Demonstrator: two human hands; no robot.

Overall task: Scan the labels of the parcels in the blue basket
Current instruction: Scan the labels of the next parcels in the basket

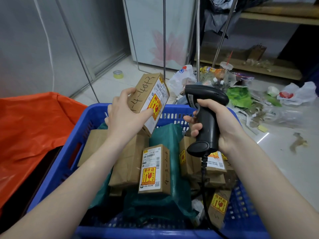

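Note:
My left hand (126, 114) grips a small brown cardboard parcel (146, 94) and holds it tilted above the far end of the blue basket (57, 163). Its white label with a barcode and a yellow-red fragile sticker faces right. My right hand (219, 123) holds a black corded barcode scanner (205, 116) upright just right of that parcel, its head level with the label. Inside the basket lie several brown boxes, one labelled parcel (153, 171) face up in the middle, and dark green plastic mailers (165, 206).
An orange plastic bag (32, 125) lies left of the basket. Litter, plastic bags and cups (241, 90) are strewn over the tiled floor at right. A roll of yellow tape (118, 74) sits on the floor behind. Metal rack legs (164, 37) and a white cabinet stand beyond.

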